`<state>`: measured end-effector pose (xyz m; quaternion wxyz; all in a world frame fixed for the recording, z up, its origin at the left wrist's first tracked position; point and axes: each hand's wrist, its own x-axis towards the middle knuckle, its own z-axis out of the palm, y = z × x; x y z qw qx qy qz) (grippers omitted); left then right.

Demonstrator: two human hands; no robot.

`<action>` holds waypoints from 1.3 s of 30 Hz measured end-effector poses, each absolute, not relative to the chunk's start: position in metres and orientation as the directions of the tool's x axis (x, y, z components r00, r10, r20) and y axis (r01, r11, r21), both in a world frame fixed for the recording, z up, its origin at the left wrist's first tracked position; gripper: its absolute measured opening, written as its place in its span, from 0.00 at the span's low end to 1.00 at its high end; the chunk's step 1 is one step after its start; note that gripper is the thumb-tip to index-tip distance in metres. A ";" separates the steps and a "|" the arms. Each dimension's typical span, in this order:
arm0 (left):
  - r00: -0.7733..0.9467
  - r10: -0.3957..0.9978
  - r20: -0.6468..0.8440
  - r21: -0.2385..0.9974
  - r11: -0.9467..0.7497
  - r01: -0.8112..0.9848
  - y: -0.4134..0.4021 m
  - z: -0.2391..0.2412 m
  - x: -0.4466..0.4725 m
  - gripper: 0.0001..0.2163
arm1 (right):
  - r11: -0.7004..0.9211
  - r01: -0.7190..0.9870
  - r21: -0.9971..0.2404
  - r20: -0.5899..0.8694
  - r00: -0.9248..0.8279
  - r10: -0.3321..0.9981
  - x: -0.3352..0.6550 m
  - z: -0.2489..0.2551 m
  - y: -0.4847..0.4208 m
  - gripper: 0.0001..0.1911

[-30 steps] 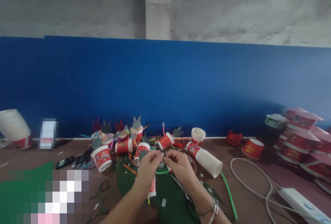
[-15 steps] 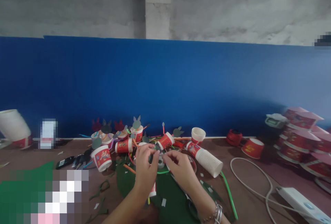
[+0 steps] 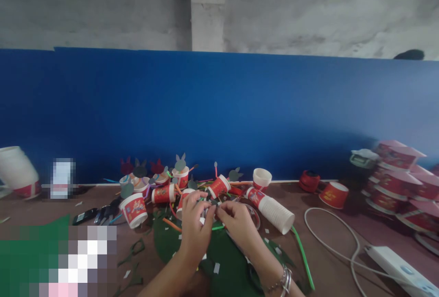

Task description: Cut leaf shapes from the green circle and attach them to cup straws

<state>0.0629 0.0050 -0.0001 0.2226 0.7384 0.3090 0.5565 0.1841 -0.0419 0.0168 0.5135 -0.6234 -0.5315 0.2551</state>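
Close together in the middle of the table, my two hands work at a small dark grey piece (image 3: 214,202), too small to name. My left hand (image 3: 196,214) pinches it between thumb and fingers. From the other side, the fingertips of my right hand (image 3: 236,218) are closed on its edge. Just beyond them lies a red printed paper cup (image 3: 219,186) on its side. A stack of paper cups (image 3: 276,214) lies right of my right hand. Below my hands is a dark green sheet (image 3: 228,260) with white scraps. Scissors (image 3: 253,272) are partly hidden by my right forearm.
Decorated cups with rabbit-head cutouts (image 3: 180,163) crowd the back. A tilted cup (image 3: 133,210) stands at left. A green pipe cleaner (image 3: 303,260), a white cable (image 3: 356,242) and a power strip (image 3: 399,267) lie right, before stacked red cups (image 3: 394,178). A blue partition (image 3: 219,114) stands behind.
My hands have drawn slightly closer together, with the right fingertips now at the small grey piece. The whole view has shifted very slightly; the cups stay in place.
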 end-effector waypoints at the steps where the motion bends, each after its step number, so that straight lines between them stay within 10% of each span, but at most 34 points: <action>1: 0.185 0.699 0.690 0.669 -0.715 0.205 0.005 -0.001 0.063 0.06 | 0.095 0.382 -0.919 0.220 0.298 0.929 0.184 0.017 -0.042 0.12; 28: 0.193 0.568 0.800 0.504 -0.811 0.298 0.003 -0.010 0.066 0.06 | 0.046 0.262 -0.964 0.132 0.319 0.939 0.183 0.016 -0.041 0.10; 39: 0.267 0.847 0.459 0.853 -0.504 0.133 0.009 -0.005 0.070 0.10 | 0.067 0.162 -0.984 0.117 0.317 0.941 0.188 0.017 -0.039 0.07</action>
